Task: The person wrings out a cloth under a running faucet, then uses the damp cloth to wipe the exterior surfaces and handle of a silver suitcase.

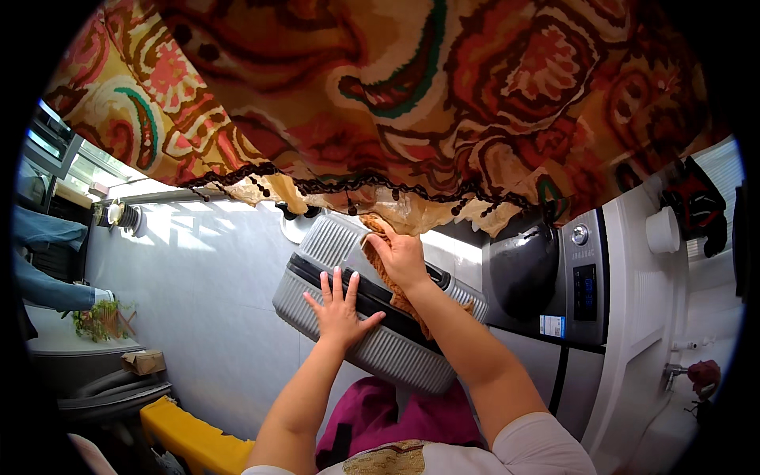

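- Fingers first: those of the left hand are spread wide and pressed flat on the shell, gripping nothing, while those of the right hand are curled around an orange-brown woven cloth and hold it against the case.
- Large patterned fabric in red, orange and cream with a dark beaded fringe hangs across the whole upper view, its edge just above the right hand.
- Pale grey tiled floor stretches out beneath and to the left.
- White and silver front-loading washing machine with a dark round door stands just to the right of the case.
- Silver-grey ribbed hard-shell suitcase with a black band through its middle lies tilted right under both hands, in front of the person's magenta garment. It looks rigid and fairly bulky, its ribbed plastic likely smooth and a bit slippery, so bracing it flat-palmed or taking it by an edge seems surest.
- Yellow plastic object sits at the lower left, well apart.
- The cloth looks soft and limp; it bunches easily in a closed grasp.
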`<action>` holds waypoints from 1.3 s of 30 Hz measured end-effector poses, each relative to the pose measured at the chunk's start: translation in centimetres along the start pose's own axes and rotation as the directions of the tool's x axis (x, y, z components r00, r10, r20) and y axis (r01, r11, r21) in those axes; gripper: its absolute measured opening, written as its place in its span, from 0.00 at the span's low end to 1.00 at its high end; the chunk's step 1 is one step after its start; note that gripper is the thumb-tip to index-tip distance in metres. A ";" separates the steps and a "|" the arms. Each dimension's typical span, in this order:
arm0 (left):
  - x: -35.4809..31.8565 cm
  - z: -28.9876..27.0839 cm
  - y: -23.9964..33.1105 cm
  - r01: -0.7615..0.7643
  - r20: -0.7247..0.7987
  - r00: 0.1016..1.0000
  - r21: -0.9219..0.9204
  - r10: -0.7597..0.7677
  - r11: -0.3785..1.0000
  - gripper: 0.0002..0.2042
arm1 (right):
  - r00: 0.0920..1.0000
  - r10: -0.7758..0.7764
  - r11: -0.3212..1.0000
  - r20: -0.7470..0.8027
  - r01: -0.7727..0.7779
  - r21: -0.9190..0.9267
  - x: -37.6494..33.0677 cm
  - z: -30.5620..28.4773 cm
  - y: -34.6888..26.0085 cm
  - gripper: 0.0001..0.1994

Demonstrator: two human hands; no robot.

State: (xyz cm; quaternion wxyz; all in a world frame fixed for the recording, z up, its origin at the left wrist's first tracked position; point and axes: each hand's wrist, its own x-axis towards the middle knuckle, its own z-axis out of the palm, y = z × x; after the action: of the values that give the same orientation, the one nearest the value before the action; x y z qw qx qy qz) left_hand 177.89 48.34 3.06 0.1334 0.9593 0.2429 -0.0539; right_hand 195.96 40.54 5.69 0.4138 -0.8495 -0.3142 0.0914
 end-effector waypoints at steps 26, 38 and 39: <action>2.3 -0.7 0.6 0.272 -0.024 0.962 0.043 -0.271 0.961 0.53 | 0.995 -0.088 0.903 0.057 0.103 -0.416 -6.0 -6.5 6.8 0.23; 2.5 -1.8 1.1 0.269 0.005 0.963 0.004 -0.269 0.963 0.52 | 0.936 0.353 0.831 -0.009 -0.318 -0.457 -6.7 -12.8 10.8 0.25; 2.5 -1.7 1.1 0.266 -0.025 0.964 -0.006 -0.266 0.964 0.52 | 0.915 0.398 0.810 -0.062 -0.383 -0.443 -6.3 -13.3 10.5 0.26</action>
State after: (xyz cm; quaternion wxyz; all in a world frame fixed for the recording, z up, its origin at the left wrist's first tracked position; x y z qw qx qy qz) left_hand 180.66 48.98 4.59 0.1230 0.9186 0.3710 -0.0590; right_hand 201.39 23.29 5.58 0.1746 -0.9660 -0.1525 0.1143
